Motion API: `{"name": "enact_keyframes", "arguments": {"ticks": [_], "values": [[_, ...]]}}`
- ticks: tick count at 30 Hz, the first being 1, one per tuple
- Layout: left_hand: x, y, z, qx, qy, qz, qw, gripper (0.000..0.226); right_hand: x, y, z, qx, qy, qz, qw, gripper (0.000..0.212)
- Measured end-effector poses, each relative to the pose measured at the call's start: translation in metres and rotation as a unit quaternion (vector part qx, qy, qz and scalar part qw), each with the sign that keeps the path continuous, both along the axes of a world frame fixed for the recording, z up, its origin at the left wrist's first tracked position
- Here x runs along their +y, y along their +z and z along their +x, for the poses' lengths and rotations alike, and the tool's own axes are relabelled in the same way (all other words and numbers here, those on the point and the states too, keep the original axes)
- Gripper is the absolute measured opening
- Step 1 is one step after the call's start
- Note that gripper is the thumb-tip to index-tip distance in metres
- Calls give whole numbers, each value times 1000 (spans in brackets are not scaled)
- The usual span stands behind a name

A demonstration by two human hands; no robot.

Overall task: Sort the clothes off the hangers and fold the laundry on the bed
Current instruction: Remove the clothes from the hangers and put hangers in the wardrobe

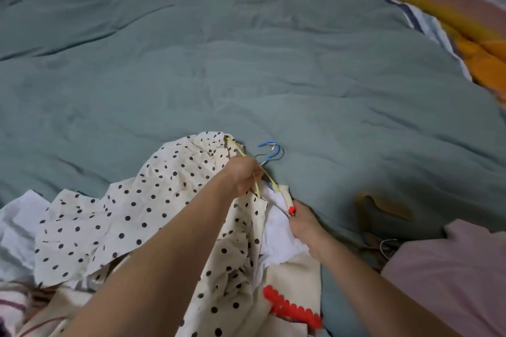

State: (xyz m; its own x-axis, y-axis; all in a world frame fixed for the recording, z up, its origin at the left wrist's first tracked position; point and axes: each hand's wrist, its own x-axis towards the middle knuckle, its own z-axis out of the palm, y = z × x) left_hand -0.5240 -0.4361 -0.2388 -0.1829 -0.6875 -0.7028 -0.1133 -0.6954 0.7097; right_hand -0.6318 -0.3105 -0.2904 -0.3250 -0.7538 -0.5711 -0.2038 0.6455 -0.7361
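Gripping two pale yellow wire hangers (258, 182), the left hand (242, 176) closes above one cream black-dotted garment (153, 210) on the teal quilt (246, 68); the right hand (302, 220) pinches one white cloth (279, 238).

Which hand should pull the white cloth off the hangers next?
Right, probably. The right hand already grips the white cloth by the hanger end, while the left hand holds the bundled yellow and blue wire hangers.

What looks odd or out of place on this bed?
Several wire hangers are bunched together in the left hand, tangled in the polka-dot garment. A brownish mark stains the green duvet.
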Motion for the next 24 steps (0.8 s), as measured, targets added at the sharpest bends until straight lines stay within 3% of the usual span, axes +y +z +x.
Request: {"name": "enact_keyframes", "arguments": {"ticks": [4, 6, 7, 8, 11, 12, 16, 21, 24], "values": [[0, -19, -22, -36, -3, 14, 999, 28, 12, -1, -3, -42, 2, -18, 999, 25], [3, -21, -23, -13, 36, 19, 999, 24, 15, -3, -5, -107, -5, -7, 994, 24], [3, -21, -22, 5, 54, 18, 998, 22, 16, -6, -6, -143, -9, 4, 990, 39], [3, -19, -18, 23, 65, 18, 997, 20, 15, -8, -8, -193, -18, 11, 981, 54], [-1, -14, -7, 64, 77, 24, 995, 24, 11, -4, -15, -389, -99, 22, 916, 54], [-1, -13, -6, 53, 75, 26, 995, 26, 9, -2, -19, -414, -127, 28, 901, 60], [-1, -16, -18, -73, 44, 7, 996, 24, 9, 5, -28, -420, -196, 55, 884, 83], [3, -18, -32, -198, -47, -62, 977, 35, 13, 12, -25, -430, -207, 43, 878, 84], [10, -18, -40, -105, 80, -57, 990, 27, 14, 20, -23, -437, -201, 40, 876, 82]]}}
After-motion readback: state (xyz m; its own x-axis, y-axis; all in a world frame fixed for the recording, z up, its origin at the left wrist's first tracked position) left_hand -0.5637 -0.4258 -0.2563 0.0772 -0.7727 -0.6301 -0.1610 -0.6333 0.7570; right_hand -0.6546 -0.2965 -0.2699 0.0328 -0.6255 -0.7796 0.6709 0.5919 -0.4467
